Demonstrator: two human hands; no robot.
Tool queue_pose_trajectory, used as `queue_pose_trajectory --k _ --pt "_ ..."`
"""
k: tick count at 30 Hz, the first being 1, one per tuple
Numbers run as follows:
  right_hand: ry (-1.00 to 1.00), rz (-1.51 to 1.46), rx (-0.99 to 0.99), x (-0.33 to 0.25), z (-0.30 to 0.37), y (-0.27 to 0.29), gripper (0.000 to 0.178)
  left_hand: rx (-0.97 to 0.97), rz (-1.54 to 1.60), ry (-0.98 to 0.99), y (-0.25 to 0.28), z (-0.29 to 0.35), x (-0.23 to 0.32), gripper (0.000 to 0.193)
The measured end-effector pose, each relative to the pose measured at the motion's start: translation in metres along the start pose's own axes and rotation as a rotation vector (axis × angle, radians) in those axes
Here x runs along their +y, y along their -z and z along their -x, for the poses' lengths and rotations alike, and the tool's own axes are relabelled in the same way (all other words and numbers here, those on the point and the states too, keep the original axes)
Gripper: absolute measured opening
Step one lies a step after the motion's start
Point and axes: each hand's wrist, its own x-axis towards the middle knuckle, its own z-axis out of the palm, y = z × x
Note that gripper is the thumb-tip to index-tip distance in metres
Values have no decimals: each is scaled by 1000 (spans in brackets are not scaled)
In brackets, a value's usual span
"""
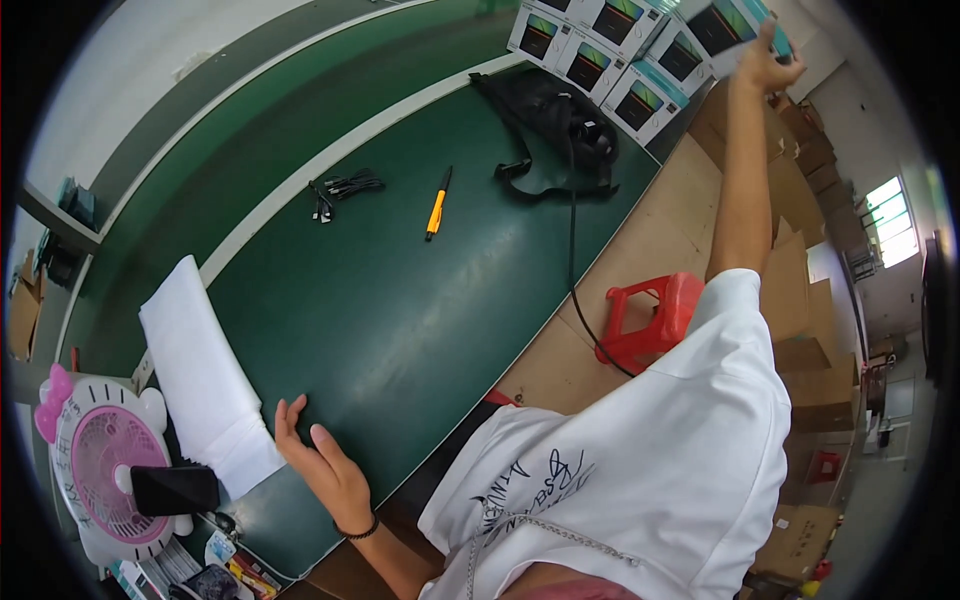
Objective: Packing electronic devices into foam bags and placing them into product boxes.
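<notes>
My right hand [770, 68] reaches far out to the upper right. Its fingers are closed at the edge of a white and teal printed box [722, 27], at the end of a stack of similar boxes [588, 62]. My left hand [328, 474] is over the near left part of the green table [400, 330], fingers apart and holding nothing. Close beside its fingertips lies a folded white sheet [200, 360]; whether it is cloth or film I cannot tell.
On the table lie a yellow pen [438, 205], black cables [350, 185] and a black bag [560, 115] with a cord running off the edge. A pink and white fan [110, 460] and a phone [175, 490] stand at left. A red stool [650, 322] and cardboard boxes [800, 290] are at right.
</notes>
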Motion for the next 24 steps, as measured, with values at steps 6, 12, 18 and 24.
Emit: queue_pose_trajectory --k 6,12,18,24 --pt "58 186 -273 97 12 2 82 -1 -48 10 -4 -2 -5 47" --pt "267 539 -444 172 91 20 102 19 -123 20 -3 -2 1 48" --pt "-112 221 -577 213 53 1 118 34 -127 -39 1 -3 -11 48" --pt "-20 523 -629 145 91 -20 113 69 -177 -100 4 -6 -7 48"
